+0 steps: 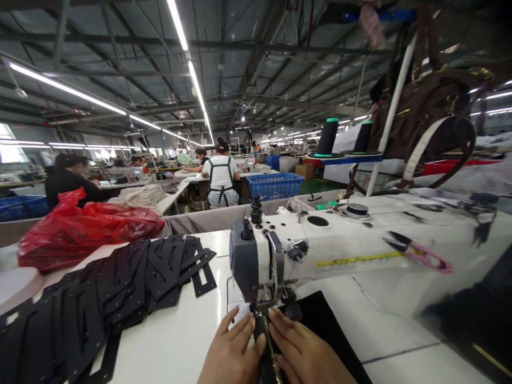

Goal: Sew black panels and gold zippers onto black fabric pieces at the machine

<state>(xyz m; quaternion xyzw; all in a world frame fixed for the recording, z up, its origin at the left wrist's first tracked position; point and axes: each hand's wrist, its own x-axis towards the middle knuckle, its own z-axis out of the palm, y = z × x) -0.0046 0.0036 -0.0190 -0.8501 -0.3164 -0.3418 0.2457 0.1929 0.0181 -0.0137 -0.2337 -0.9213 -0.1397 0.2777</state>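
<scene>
My left hand (234, 349) lies at the left of a gold-toothed zipper (271, 346), fingers stretched toward the needle area and thumb against the dark zipper tape. On the other side, my right hand (306, 349) rests with fingers extended and flat along the zipper's edge. The zipper runs toward me from under the presser foot of a white and grey sewing machine (244, 261). A black panel (326, 320) spreads out beneath and beyond my right hand. My fingers cover part of the zipper and its join with the panel.
Overlapping black cut pieces with slots (132, 282) cover the table's left side. Behind them lies a red plastic bag (92, 224). Pink-handled snips (424, 253) rest on the machine arm. Black thread cones (328, 138) stand behind. Farther off are a blue basket (276, 185) and several people working.
</scene>
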